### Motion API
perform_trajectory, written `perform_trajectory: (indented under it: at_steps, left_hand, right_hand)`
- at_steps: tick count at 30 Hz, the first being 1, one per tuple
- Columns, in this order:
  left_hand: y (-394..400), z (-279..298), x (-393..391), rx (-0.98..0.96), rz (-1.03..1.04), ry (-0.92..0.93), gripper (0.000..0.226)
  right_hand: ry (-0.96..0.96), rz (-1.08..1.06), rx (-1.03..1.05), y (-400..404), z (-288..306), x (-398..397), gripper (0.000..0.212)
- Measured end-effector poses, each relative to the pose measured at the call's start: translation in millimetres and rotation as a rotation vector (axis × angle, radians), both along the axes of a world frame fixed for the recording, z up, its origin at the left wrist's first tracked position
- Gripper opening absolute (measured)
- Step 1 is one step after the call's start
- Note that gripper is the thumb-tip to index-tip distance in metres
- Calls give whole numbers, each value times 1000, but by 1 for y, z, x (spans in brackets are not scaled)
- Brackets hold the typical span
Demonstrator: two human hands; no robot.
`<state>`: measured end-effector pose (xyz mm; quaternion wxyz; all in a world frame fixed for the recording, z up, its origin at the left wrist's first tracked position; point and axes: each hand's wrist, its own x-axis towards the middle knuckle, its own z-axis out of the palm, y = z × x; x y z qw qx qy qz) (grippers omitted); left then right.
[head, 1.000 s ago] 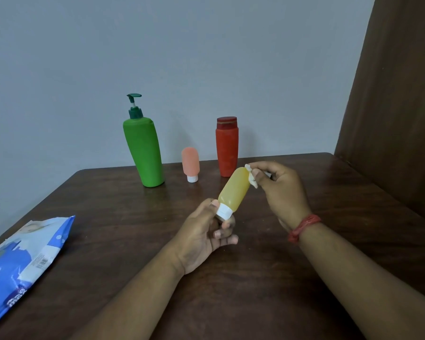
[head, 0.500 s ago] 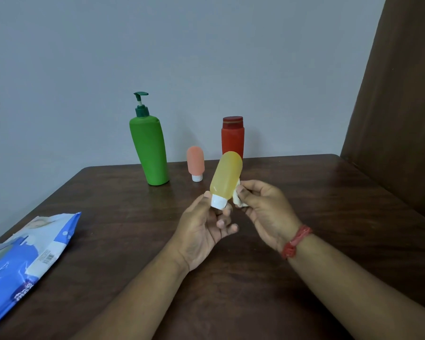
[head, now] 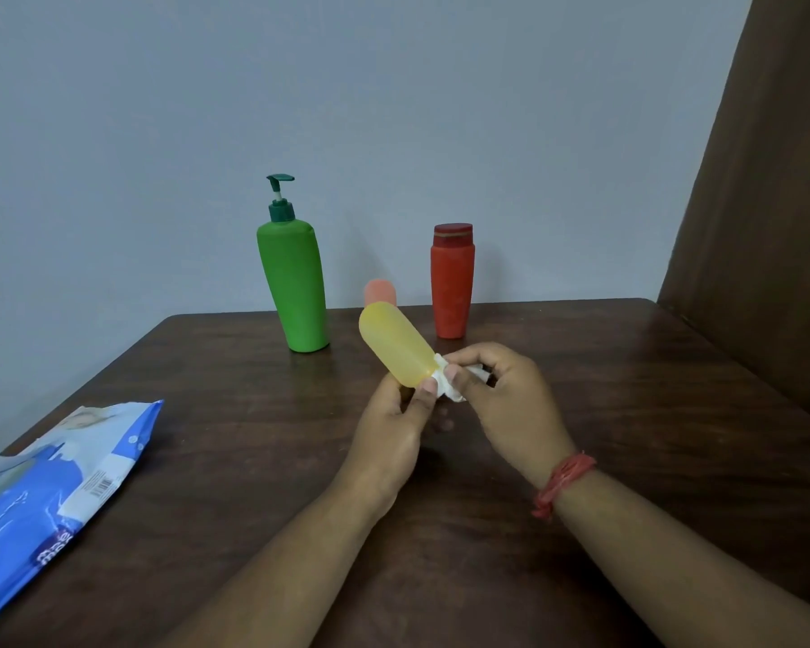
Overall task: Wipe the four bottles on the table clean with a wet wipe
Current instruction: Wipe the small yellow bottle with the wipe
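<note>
My left hand grips a small yellow bottle by its lower end, its rounded top tilted up and to the left. My right hand pinches a crumpled white wet wipe against the bottle's cap end, so the cap is hidden. At the back of the table stand a green pump bottle and a red bottle. A small pink bottle shows between them, mostly hidden behind the yellow one.
A blue pack of wet wipes lies at the left edge of the dark wooden table. A grey wall is behind the table and a brown panel stands at the right.
The yellow bottle has tilted from leaning right to leaning left. My right hand has brought the wipe from the bottle's top down to its cap end. The view has shifted.
</note>
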<state>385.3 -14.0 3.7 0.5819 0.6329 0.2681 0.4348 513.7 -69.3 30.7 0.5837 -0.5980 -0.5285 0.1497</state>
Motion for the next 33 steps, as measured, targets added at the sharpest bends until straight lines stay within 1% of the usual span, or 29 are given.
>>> perform_trajectory:
  at_steps: [2, 3, 4, 6, 8, 12, 13, 14, 17, 19, 21, 22, 24, 26, 30, 31, 33]
  left_hand:
    - [5, -1, -3, -56, -6, -22, 23]
    - [7, -2, -4, -75, -17, -22, 27]
    - [8, -3, -5, -82, -31, -15, 30]
    - [9, -4, -4, -59, -53, 13, 33]
    - [8, -4, -2, -31, -48, 12, 34]
    - [9, -2, -3, -19, 39, -65, 26]
    - [10, -2, -3, -21, 55, -81, 23]
    - [11, -2, -3, -24, 61, -85, 21]
    - [11, -2, -4, 11, 40, -46, 19]
    - [9, -2, -2, 56, 32, 10, 22]
    - [7, -1, -1, 84, 47, 38, 31]
    - [8, -1, -1, 89, 58, 42, 31]
    - [13, 0, -4, 98, 93, 41, 23]
    - [17, 1, -7, 113, 88, 49, 16]
    - [16, -2, -6, 137, 31, 99, 19]
    - [15, -3, -6, 130, 31, 95, 19]
    - [15, -1, -7, 91, 41, 66, 16]
  right_hand:
    - [-153, -39, 29, -1, 0, -2, 9]
    - [-193, -56, 43, -2, 1, -3, 9]
    - [-197, -73, 45, -1, 2, -2, 10]
    - [-125, -101, -1, 0, 1, 1, 13]
    - [64, -76, -69, 1, -2, 2, 13]
    - [715, 88, -87, 0, -5, -19, 13]
    - [815, 124, -100, -1, -5, -23, 12]
    - [859, 144, -116, -1, -6, -26, 13]
    - [880, 102, -133, 1, -7, -28, 15]
    - [902, 66, -143, 1, -8, -27, 16]
    - [927, 88, -176, 0, -8, -26, 18]
    - [941, 113, -189, -1, -8, -27, 18]
    - [938, 164, -194, -3, -6, -28, 17]
    - [915, 171, -166, -3, -3, -27, 15]
    - [928, 58, -84, 0, -3, -21, 11]
    - [939, 69, -91, 1, -4, -22, 11]
    - [947, 165, -142, -1, -7, -25, 11]
